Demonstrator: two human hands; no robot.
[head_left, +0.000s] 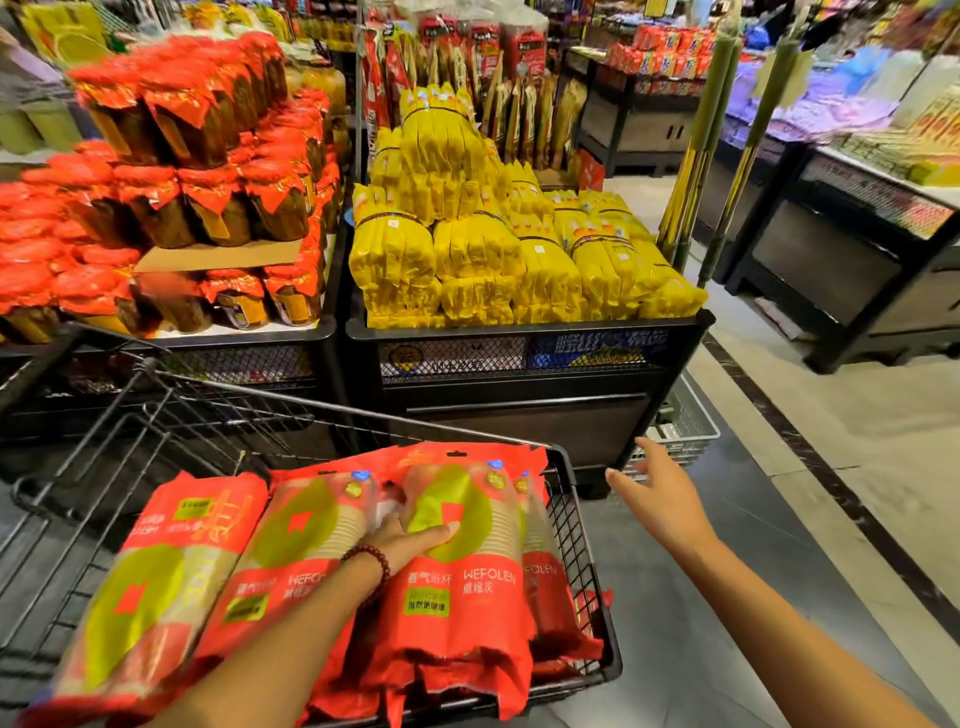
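Several red and green packs of paper cups lie side by side across a black wire shopping cart (574, 499) in front of me. My left hand (410, 540), with a red bead bracelet on the wrist, grips one pack of cups (467, 577) near the cart's right side, thumb over its top and fingers tucked between packs. My right hand (657, 493) hovers to the right of the cart with fingers spread, holding nothing.
A black display stand (519, 384) stacked with yellow packets (498, 249) is directly ahead. Left of it stands a table of jars with red foil tops (171, 171). A wire basket (680, 431) sits on the floor by the stand. The tiled aisle runs along the right.
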